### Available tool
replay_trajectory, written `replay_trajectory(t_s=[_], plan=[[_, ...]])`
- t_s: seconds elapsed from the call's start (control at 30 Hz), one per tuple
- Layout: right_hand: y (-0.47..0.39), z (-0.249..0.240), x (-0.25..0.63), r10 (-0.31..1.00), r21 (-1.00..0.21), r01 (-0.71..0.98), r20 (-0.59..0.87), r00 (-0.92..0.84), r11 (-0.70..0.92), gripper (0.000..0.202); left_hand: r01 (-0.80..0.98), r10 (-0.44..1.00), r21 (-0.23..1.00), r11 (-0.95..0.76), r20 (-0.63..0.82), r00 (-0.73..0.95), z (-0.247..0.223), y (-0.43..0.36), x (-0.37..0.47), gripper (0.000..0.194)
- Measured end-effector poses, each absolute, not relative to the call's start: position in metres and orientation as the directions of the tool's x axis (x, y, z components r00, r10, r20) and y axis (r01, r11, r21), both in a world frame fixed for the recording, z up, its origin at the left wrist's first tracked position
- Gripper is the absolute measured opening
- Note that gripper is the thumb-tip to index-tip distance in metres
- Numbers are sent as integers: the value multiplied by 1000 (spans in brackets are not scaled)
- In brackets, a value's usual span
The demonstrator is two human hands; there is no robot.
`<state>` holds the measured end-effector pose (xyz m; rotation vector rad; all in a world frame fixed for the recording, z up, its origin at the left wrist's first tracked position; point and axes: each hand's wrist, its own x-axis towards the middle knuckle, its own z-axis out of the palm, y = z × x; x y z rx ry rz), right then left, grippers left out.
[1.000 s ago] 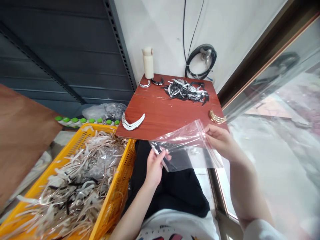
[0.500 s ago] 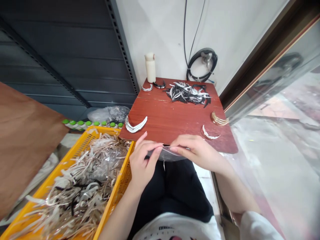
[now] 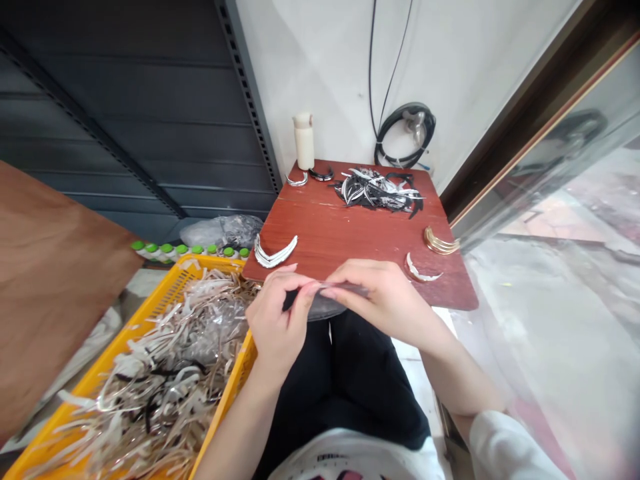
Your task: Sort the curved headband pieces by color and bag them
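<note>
A clear plastic bag (image 3: 325,308) is pinched along its upper edge by both hands, just off the near edge of the red-brown table (image 3: 345,233). My left hand (image 3: 277,317) grips it between thumb and forefinger. Close beside, my right hand (image 3: 385,293) pinches the same edge, with the fingertips of both hands almost touching. Beyond my left hand lies a stack of white curved strips (image 3: 276,255). One whitish curved strip (image 3: 421,272) lies past my right hand, near several gold curved strips (image 3: 441,243). What the bag contains, if anything, I cannot make out.
A yellow crate (image 3: 231,393) full of loose strips stands at my left. At the table's back are a heap of black and silver strips (image 3: 375,190), silver curved pieces (image 3: 297,180), black curved pieces (image 3: 321,175) and a cream bottle (image 3: 304,141). Coiled cable (image 3: 383,143) hangs behind.
My hands have moved slightly left and up, and their fingertips have come closer together along the bag's edge. The bag stays held; the strips on the table have not been moved.
</note>
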<state>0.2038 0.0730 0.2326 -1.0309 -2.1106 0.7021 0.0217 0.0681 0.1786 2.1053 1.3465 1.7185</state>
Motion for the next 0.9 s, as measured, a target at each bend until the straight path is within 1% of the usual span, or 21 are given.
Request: replay_trajectory(t_s=[0.07,0.17,0.3,0.4,0.5,0.6,0.67,0.77,0.9], plan=[[73,231,200,825,-736,416,348,-444,534,11,553,668,548,-628,744,22,181,68,18,6],[73,228,197,835,-765,383,355,-419,518,10,594,657,471,-652,743,132,182,67,12,7],[70,228,197,839,-781,370,340,-424,504,9,628,651,428,-650,739,171,183,63,5,7],[68,232,198,828,-769,379,334,-450,516,10,625,656,424,-656,729,194,186,60,3,9],[67,237,199,818,-713,438,344,-461,547,10,624,655,418,-661,726,208,188,57,4,11],[68,240,196,772,-635,468,363,-521,614,11,634,637,416,-652,754,161,186,54,5,11],[70,240,193,736,-617,443,371,-566,651,13,629,618,429,-648,780,104,183,52,5,11],[74,236,194,712,-644,383,378,-592,662,16,635,582,435,-638,813,28,179,51,1,10],[78,228,210,745,-693,380,345,-571,612,16,652,491,449,-610,861,-133,176,52,-12,7]])
